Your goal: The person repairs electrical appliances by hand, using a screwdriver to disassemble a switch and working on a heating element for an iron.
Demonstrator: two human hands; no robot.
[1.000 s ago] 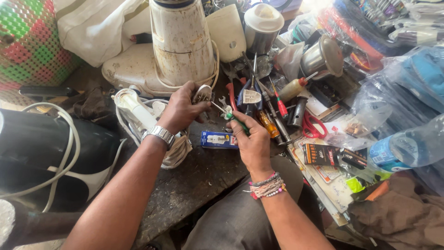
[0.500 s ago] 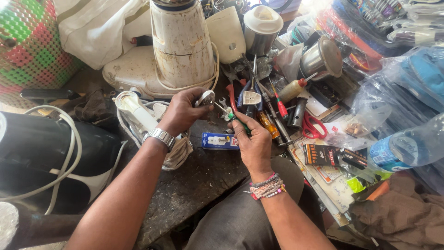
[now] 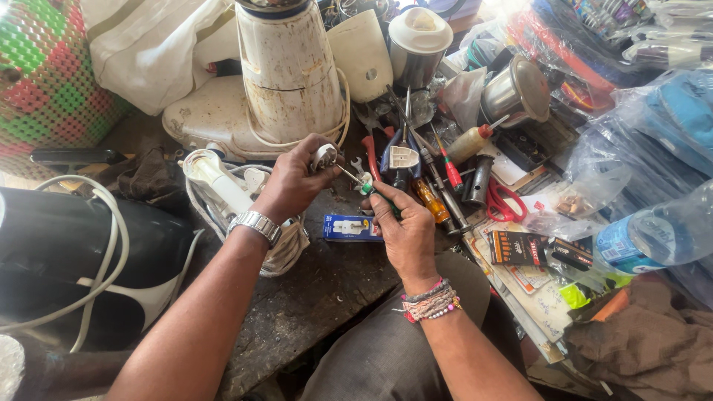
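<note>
A small white electrical plug [image 3: 324, 156] was gripped in the closed fingers of the left hand [image 3: 293, 180], raised just above the dark, worn surface [image 3: 312, 297] and turned toward the right. A thin screwdriver with a green handle [image 3: 365, 186] was pinched in the closed right hand [image 3: 401, 226], its metal shaft angled up and left so that the tip met the plug. For the work to be done well, the tip would probably need to be seated squarely before any turning, with the plug braced firmly so that it could not twist; whether the tip sat in a screw head could not be told. A small blue and white box [image 3: 350, 227] lay on the surface just below and between the hands. A bundle of coiled white cord [image 3: 245, 194] was seen beneath the left wrist. Behind the hands stood a stained white appliance base [image 3: 288, 70] wrapped in cord, and to the right a row of screwdrivers and pliers [image 3: 434, 186] lay beside red-handled scissors [image 3: 505, 202]. A clear plastic bottle [image 3: 657, 238] rested well apart at the right edge.
</note>
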